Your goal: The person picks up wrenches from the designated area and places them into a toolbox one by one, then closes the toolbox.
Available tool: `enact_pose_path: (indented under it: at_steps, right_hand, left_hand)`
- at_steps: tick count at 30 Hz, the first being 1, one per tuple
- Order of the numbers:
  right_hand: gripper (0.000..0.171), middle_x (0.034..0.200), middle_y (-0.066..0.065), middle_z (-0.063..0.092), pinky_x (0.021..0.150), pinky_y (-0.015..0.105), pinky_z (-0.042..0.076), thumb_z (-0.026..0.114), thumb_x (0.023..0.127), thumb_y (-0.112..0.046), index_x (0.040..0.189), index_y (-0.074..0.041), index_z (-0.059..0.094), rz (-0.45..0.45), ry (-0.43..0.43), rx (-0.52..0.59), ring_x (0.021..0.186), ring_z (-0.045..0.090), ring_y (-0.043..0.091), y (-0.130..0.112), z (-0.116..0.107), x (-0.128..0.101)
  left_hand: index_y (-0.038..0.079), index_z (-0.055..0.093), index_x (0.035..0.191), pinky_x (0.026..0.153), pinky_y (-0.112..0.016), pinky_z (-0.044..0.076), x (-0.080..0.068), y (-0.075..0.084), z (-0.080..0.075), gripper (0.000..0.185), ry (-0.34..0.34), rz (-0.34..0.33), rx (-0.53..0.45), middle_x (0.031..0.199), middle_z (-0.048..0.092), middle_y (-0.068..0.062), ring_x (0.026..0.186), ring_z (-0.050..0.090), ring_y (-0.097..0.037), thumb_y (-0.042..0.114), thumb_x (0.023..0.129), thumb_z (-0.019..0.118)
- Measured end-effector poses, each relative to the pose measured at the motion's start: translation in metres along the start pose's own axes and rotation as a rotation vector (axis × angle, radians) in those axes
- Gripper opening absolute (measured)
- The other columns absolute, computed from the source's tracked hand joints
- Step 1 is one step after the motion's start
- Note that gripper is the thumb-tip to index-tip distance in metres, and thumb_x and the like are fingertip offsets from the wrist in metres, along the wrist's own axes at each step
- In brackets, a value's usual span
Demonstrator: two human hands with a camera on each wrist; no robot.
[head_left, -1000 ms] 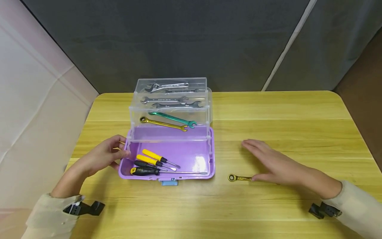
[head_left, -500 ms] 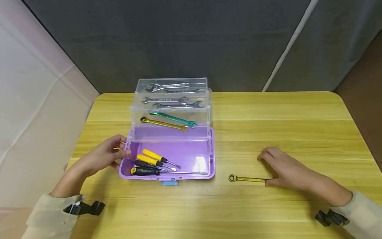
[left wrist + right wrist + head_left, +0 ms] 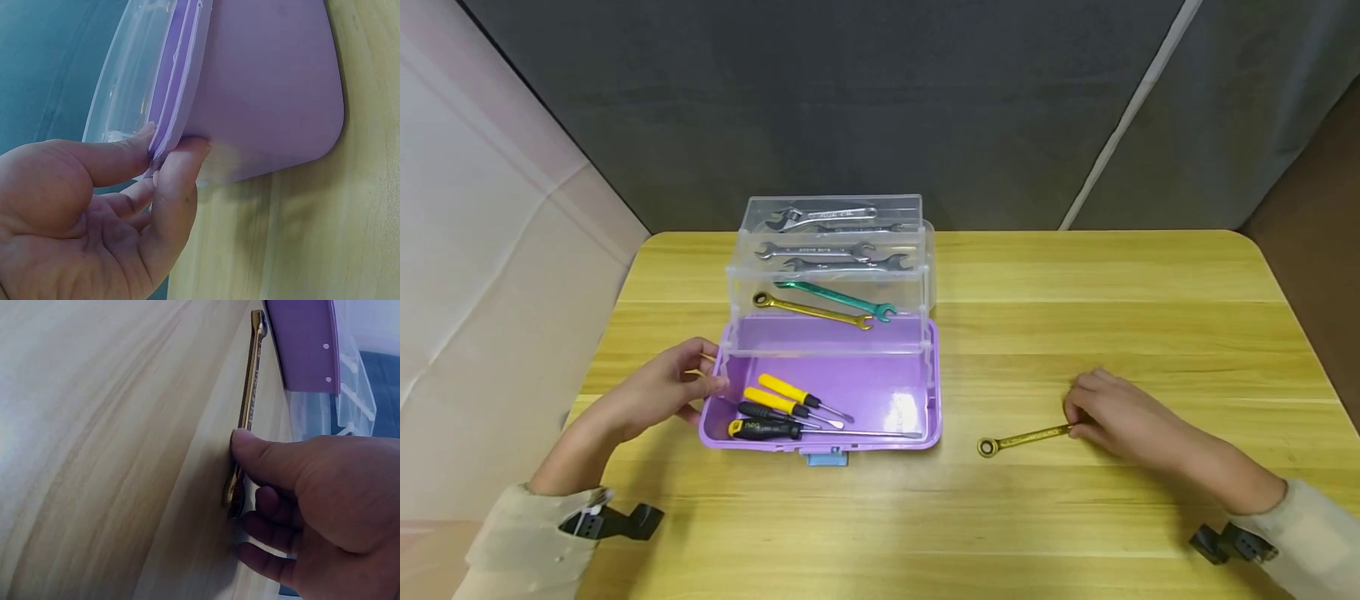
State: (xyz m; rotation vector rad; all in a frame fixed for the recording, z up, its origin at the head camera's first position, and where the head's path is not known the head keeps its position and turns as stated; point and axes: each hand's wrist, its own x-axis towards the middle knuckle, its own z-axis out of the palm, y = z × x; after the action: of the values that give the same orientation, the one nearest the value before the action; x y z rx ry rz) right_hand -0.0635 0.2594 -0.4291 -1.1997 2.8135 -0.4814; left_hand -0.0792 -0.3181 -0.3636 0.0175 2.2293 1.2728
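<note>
My left hand [image 3: 658, 392] pinches the left rim of a purple toolbox [image 3: 880, 375] between thumb and forefinger; the left wrist view shows the thumb inside the rim and the finger beneath it. Right of the box, my right hand [image 3: 1123, 421] pinches a gold ratcheting wrench [image 3: 1028, 437] near its open end, its ring end pointing left toward the box. In the right wrist view the thumb lies across the wrench [image 3: 250, 387], with the other fingers curled behind. Inside the box's bottom lie two yellow-handled screwdrivers [image 3: 782, 388] and two black-handled screwdrivers [image 3: 763, 429].
Clear stepped trays [image 3: 827, 340] rise at the back of the box, holding a green wrench [image 3: 835, 297], another gold wrench [image 3: 812, 312] and several silver wrenches [image 3: 812, 251]. A blue latch [image 3: 826, 458] hangs at the box front. A dark curtain [image 3: 880, 108] stands behind the wooden table [image 3: 1112, 292].
My right hand has moved right along the gold wrench and closed its fingers on the far end. The wrench has swung so that this end sits farther from me. My left hand stays put.
</note>
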Motion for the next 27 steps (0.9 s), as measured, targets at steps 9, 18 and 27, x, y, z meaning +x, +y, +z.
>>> enact_pose_path:
  at_steps: [9, 18, 27]
  right_hand:
    - [0.027, 0.081, -0.017, 0.042, 0.07, 0.03, 0.041, 0.078, 0.09, -0.02, 0.085, -0.025, 0.052, 0.033, -0.105, 0.151, 0.076, 0.038, 0.003, 0.002, -0.008, 0.001]
    - [0.004, 0.084, -0.011, 0.057, 0.062, 0.023, 0.044, 0.061, 0.103, -0.022, 0.1, -0.021, 0.061, 0.197, -0.213, 0.485, 0.073, 0.049, 0.002, 0.008, -0.017, -0.002]
    - [0.031, 0.108, 0.004, 0.069, 0.056, 0.026, 0.044, 0.073, 0.093, -0.006, 0.124, -0.007, 0.068, 0.163, -0.059, 0.711, 0.078, 0.052, 0.009, 0.017, -0.011, -0.004]
  left_hand:
    - [-0.008, 0.041, 0.135, 0.066, -0.038, 0.062, 0.001, 0.0, 0.0, 0.042, -0.001, -0.001, -0.006, 0.108, 0.054, -0.02, 0.088, 0.068, -0.027, 0.009, 0.102, 0.061]
    - [-0.008, 0.041, 0.135, 0.066, -0.038, 0.062, 0.001, -0.001, -0.001, 0.041, -0.003, 0.005, -0.014, 0.108, 0.055, -0.02, 0.088, 0.068, -0.026, 0.008, 0.102, 0.061]
    - [-0.007, 0.041, 0.135, 0.066, -0.038, 0.062, 0.0, -0.001, -0.001, 0.041, -0.002, 0.001, -0.018, 0.109, 0.055, -0.02, 0.088, 0.068, -0.026, 0.008, 0.102, 0.061]
